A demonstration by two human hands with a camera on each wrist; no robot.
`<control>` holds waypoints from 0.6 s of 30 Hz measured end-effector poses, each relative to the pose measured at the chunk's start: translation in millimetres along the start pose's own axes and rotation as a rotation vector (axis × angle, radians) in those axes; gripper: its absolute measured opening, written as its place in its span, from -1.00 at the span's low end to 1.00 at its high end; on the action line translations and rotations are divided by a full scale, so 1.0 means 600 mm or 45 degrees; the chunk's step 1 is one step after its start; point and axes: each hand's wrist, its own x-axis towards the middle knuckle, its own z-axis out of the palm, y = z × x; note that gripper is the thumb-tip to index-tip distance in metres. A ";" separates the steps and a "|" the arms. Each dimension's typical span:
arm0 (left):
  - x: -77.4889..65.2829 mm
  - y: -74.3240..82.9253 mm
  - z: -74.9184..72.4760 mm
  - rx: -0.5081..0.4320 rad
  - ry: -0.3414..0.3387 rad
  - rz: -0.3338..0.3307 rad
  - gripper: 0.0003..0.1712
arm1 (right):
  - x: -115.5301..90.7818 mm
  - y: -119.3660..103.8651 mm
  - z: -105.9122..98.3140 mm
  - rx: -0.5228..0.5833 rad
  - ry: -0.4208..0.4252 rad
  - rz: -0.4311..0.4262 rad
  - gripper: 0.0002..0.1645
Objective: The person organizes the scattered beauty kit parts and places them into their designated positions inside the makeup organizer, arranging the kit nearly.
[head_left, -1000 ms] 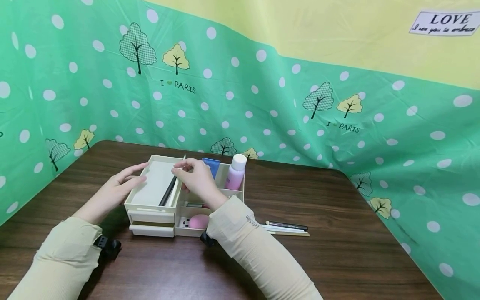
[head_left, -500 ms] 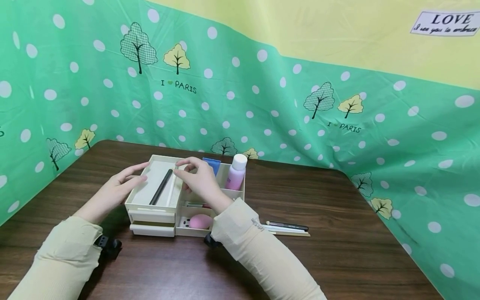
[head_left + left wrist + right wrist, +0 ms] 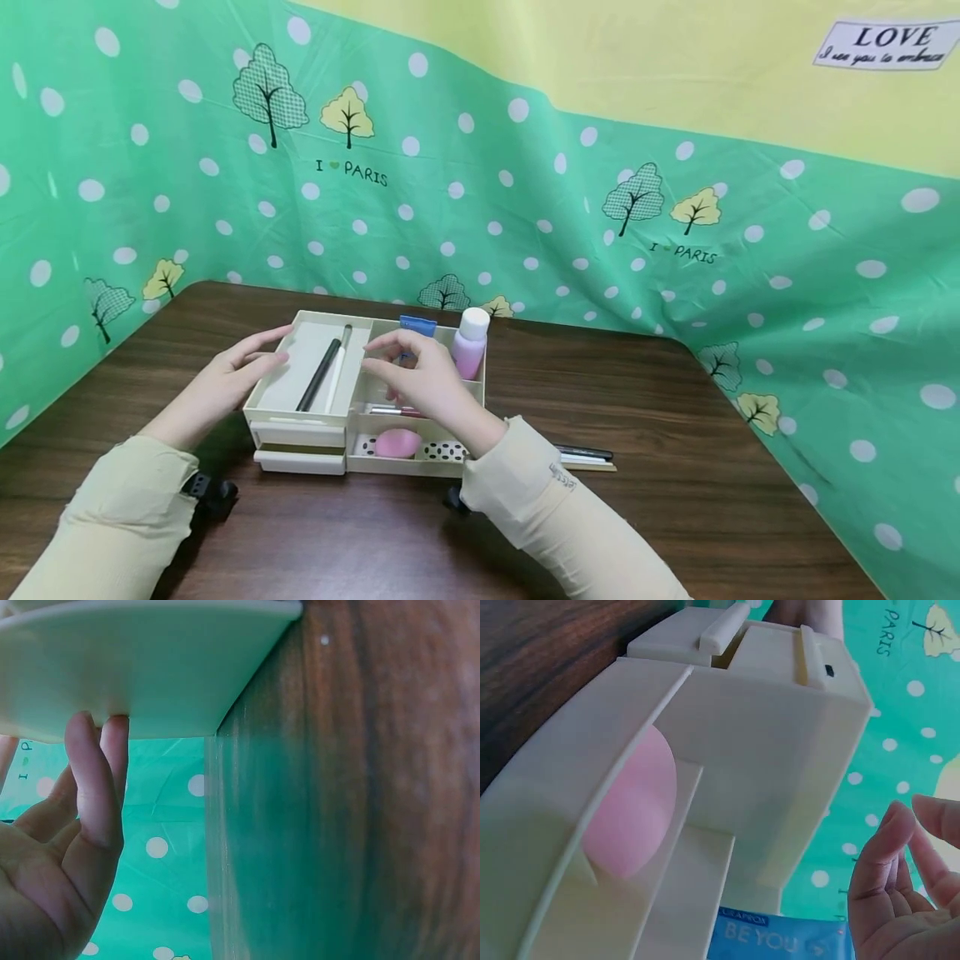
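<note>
My left hand (image 3: 230,385) rests its straight fingers against the left side of the cream desktop organizer (image 3: 407,471); in the left wrist view, two fingertips (image 3: 84,724) touch its wall. On the organizer's raised tray (image 3: 303,354) lie a slim black stick (image 3: 318,376) and a slim white stick (image 3: 335,380) with a grey-green end, side by side. Just right of that tray, my right hand (image 3: 427,375) hovers over the lower compartments, fingers loosely bent and holding nothing. In the right wrist view its thumb and forefinger stand slightly apart.
A pink egg-shaped sponge (image 3: 398,443) sits in the front compartment, with a red-and-silver stick (image 3: 397,411) behind it. A blue tube (image 3: 417,326) and a white-capped bottle (image 3: 469,343) stand at the back. Several thin brushes (image 3: 588,453) lie on the table right of the organizer.
My right hand has let go of the white stick and moved right, off the tray. The black stick has shifted left in the tray. The left hand has stayed in place.
</note>
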 end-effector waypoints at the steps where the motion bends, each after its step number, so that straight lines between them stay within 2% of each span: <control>1: 0.000 0.000 0.000 0.017 0.002 0.000 -0.27 | -0.005 0.000 -0.003 -0.007 -0.011 -0.004 -0.70; 9: 0.001 -0.002 0.000 0.057 0.009 0.003 -0.26 | -0.040 0.000 -0.019 -0.059 -0.059 -0.032 -0.74; 15: 0.001 -0.002 0.000 0.110 0.021 0.005 -0.27 | -0.063 -0.003 -0.032 -0.046 -0.078 0.015 -0.77; 18: 0.001 -0.002 0.000 0.098 0.020 0.003 -0.27 | -0.073 -0.004 -0.039 -0.040 -0.082 0.023 -0.75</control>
